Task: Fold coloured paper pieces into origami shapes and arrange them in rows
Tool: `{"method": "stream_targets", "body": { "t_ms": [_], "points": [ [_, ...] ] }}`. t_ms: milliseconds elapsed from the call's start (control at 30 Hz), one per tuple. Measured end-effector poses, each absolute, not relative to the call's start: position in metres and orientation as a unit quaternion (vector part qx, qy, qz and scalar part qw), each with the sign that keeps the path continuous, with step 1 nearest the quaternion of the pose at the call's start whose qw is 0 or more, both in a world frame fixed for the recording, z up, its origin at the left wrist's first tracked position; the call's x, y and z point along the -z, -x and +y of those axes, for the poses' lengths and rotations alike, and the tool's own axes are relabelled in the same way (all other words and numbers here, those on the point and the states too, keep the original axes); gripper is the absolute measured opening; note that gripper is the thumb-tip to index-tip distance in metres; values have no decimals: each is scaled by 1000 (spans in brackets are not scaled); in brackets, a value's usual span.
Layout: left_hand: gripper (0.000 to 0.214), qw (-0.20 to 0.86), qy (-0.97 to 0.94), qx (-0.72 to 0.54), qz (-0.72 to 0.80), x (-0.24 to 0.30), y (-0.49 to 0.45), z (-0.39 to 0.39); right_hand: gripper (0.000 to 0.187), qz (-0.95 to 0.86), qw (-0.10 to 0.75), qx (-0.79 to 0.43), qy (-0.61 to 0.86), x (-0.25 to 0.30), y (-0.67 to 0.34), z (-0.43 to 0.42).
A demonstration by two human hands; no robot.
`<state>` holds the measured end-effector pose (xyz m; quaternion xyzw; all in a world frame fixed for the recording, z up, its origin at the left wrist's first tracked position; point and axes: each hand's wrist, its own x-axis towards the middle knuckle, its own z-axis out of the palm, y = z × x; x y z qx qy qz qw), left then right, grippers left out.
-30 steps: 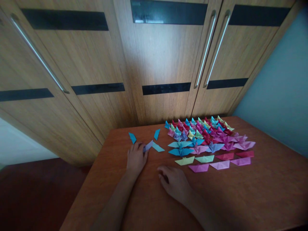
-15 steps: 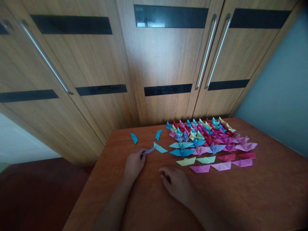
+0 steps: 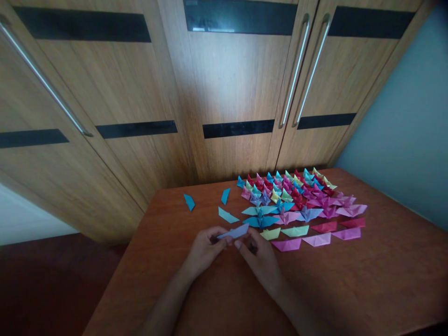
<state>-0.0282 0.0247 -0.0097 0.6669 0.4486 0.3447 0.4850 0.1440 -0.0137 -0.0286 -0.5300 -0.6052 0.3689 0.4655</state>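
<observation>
A folded lavender paper piece (image 3: 235, 232) is held up between my two hands, just above the table. My left hand (image 3: 207, 247) pinches its left end between thumb and fingers. At its right end, the fingers of my right hand (image 3: 258, 254) close on the corner. Beyond my hands lie a pale aqua folded paper (image 3: 228, 215) and two blue folded papers, one upright-looking (image 3: 226, 196) and one farther left (image 3: 189, 202). Close to my right hand is a pale yellow-green folded paper (image 3: 270, 234), partly hidden by the fingers.
Many colourful origami cranes (image 3: 301, 196) stand in tight rows at the table's back right. In front of them lie rows of folded strips, among them a magenta one (image 3: 287, 245). The brown table (image 3: 147, 280) meets a wooden wardrobe (image 3: 231, 84); a blue wall (image 3: 395, 121) is at right.
My left hand has brought the lavender paper nearer and to the right, away from the aqua piece. My right hand has come up and taken its other end. The view has shifted slightly.
</observation>
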Motion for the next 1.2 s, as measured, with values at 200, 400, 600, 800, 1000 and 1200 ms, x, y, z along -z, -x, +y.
{"method": "stream_targets", "body": {
  "t_ms": [200,400,600,800,1000,1200],
  "points": [
    [16,524,-672,-297,431,0,20,18,23,-588,485,-403,506,25,-146,-14],
    [23,552,-667,-296,404,3,22,19,29,-604,503,-376,490,28,-148,-16],
    [28,568,-679,-289,365,5,25,21,36,-603,499,-359,509,31,-148,-15],
    [27,552,-686,-279,382,3,25,20,32,-593,486,-314,560,28,-155,-12],
    [30,548,-696,-284,366,5,28,20,31,-587,487,-304,570,26,-160,-10],
    [31,543,-688,-306,372,13,31,23,35,-603,460,-299,579,26,-159,-12]
  ]
}}
